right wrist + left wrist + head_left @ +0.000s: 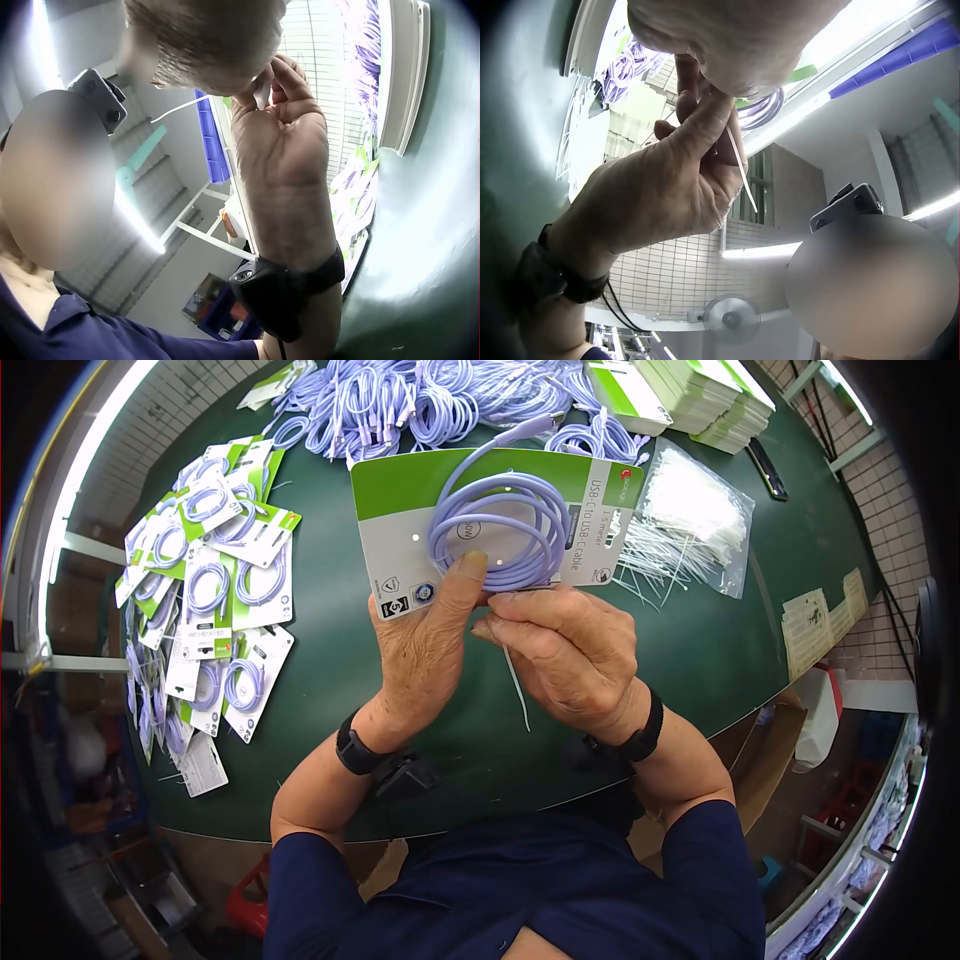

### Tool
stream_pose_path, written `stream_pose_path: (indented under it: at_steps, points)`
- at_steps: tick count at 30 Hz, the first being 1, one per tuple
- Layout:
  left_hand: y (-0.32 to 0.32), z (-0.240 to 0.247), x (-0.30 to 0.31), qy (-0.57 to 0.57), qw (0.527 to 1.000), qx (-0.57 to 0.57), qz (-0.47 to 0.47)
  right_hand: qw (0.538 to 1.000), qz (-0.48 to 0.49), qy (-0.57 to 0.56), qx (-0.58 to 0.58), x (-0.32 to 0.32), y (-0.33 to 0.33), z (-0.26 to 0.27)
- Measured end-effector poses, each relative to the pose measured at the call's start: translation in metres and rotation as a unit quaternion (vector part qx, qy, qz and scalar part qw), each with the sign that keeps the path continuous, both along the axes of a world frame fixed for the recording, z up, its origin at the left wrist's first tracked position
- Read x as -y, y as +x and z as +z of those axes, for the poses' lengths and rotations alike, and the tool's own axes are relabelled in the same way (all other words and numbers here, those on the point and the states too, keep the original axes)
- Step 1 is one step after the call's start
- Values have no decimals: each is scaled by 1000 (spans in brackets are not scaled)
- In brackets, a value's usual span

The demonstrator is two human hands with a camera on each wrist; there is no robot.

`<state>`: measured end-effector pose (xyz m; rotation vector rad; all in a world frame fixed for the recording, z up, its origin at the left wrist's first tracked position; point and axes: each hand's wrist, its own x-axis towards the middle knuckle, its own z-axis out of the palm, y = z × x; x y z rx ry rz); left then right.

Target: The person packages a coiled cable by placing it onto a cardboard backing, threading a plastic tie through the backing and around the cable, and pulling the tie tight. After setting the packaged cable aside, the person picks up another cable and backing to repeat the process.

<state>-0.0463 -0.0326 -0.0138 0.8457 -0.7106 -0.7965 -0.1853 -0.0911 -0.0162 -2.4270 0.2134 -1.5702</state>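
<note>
A green and white card printed "USB-C to USB-C cable" carries a coiled lilac cable. The left hand grips the card's lower edge, its thumb lying over the coil, its other fingers behind the card. At the coil's bottom the right hand pinches a thin white tie, whose tail hangs below the fingertips. In the left wrist view the tie sticks out beside the right hand. The right wrist view shows the left hand beside it.
Carded cables lie heaped at the left of the green table. Loose lilac cables are piled at the back, with stacked cards to their right. A clear bag of white ties lies at the right, near a dark object.
</note>
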Motion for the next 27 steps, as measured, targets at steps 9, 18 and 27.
stream_pose_path:
  at_steps: [9,18,27]
  points:
    - [5,-7,0,33,999,22,-8,1000,22,14,9,3,0,-5]
    - [6,-8,1,33,998,54,3,999,31,17,6,6,1,-4]
    - [-3,-7,-2,45,998,12,-33,991,21,130,35,13,-4,0]
